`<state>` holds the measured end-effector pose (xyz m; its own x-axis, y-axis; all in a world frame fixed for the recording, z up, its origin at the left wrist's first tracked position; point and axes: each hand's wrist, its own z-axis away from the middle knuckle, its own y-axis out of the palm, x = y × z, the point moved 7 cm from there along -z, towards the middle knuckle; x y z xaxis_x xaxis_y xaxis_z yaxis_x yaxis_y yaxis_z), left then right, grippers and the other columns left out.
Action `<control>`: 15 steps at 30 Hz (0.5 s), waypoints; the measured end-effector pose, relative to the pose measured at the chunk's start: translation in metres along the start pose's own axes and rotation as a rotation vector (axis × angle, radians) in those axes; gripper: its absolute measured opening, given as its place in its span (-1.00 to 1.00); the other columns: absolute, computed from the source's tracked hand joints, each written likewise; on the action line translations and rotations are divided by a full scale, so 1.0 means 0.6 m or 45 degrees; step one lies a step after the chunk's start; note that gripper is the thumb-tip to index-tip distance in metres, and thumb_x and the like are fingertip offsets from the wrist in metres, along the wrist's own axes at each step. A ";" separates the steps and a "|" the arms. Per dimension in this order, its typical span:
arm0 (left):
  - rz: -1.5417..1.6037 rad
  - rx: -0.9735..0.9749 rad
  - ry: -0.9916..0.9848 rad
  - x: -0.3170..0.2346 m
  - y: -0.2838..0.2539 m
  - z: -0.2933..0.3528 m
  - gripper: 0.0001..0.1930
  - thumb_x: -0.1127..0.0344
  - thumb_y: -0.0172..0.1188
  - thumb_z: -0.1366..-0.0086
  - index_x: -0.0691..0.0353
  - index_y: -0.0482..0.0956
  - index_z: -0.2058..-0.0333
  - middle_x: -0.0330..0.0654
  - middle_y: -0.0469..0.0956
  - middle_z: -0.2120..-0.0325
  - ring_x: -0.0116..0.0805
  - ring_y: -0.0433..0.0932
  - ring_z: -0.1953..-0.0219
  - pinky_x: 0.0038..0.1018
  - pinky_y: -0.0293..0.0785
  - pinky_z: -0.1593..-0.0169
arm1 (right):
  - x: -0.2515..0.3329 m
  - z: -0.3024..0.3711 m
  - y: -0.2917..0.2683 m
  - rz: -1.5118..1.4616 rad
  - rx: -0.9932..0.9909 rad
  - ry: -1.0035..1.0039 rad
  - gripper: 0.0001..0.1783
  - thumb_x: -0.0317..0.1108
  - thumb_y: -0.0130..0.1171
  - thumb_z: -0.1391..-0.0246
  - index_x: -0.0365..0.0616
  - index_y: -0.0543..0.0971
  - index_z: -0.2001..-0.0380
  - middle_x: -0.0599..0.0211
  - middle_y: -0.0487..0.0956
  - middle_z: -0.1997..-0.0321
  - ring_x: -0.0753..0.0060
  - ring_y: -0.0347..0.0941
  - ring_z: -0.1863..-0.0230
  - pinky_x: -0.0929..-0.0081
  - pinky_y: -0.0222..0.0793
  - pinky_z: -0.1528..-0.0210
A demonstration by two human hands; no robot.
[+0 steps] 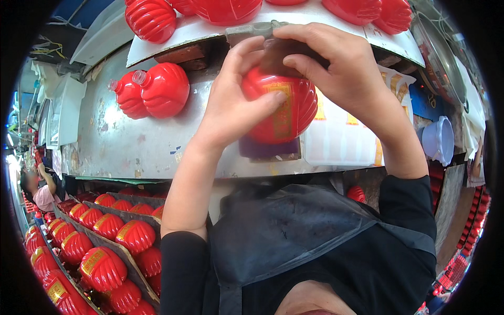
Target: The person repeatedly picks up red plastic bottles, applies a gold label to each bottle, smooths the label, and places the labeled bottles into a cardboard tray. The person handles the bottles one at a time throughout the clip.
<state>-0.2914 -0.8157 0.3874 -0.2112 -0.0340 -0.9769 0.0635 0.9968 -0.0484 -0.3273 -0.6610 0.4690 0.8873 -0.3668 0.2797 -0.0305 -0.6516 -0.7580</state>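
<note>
A round, ribbed red bottle (pixel 302 107) with a gold label (pixel 282 113) is between my hands, over a dark purple block (pixel 268 149) on the workbench. My left hand (pixel 236 102) wraps the bottle's left side, its thumb lying across the label. Arched over the far end is my right hand (pixel 336 63), thumb and fingers apart. Its fingertips reach a crumpled grey cloth (pixel 252 32) on the shelf edge. A dark brown area under that hand is too shadowed to make out. Beside my right forearm lies a sheet of gold labels (pixel 341 139).
Two red bottles with clear necks (pixel 163 92) lie left on the metal workbench (pixel 123 149). More red bottles (pixel 226 10) stand on the white shelf (pixel 194 29). Labelled bottles fill divided crates (pixel 134 257) lower left. A pale basin (pixel 441 139) is at right; another person (pixel 44 191) is far left.
</note>
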 end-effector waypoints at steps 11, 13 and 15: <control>0.286 -0.073 -0.136 0.015 0.011 -0.020 -0.46 0.32 0.22 -0.41 0.38 0.36 -0.29 -0.02 0.54 -0.16 -0.28 0.53 -0.20 -0.36 0.43 -0.31 | -0.095 0.095 0.023 -0.972 0.067 0.986 -0.70 -0.28 0.04 -0.30 -0.23 0.69 0.22 0.22 0.63 -0.19 0.53 0.48 -0.15 0.49 0.28 -0.27; 0.352 -0.087 -0.099 0.016 0.006 -0.015 -0.44 0.29 0.13 -0.45 0.38 0.29 -0.35 0.01 0.50 -0.20 -0.24 0.49 -0.25 -0.33 0.37 -0.36 | -0.081 0.093 0.044 -0.901 0.123 0.846 -0.61 -0.19 0.05 -0.38 -0.26 0.65 -0.02 0.21 0.63 -0.20 0.47 0.49 -0.15 0.48 0.32 -0.26; 0.328 -0.017 -0.045 0.010 0.005 -0.010 -0.40 0.31 0.15 -0.44 0.34 0.24 -0.38 -0.01 0.46 -0.26 -0.28 0.45 -0.28 -0.36 0.31 -0.38 | -0.072 0.092 0.067 -0.783 0.220 0.842 -0.45 -0.03 0.09 -0.42 -0.26 0.56 -0.21 0.13 0.65 -0.16 0.40 0.53 -0.16 0.45 0.38 -0.24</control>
<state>-0.2985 -0.8127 0.3825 -0.1555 0.2192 -0.9632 0.0982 0.9737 0.2058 -0.3415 -0.6346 0.3935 0.2789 -0.3284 0.9024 0.4759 -0.7689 -0.4269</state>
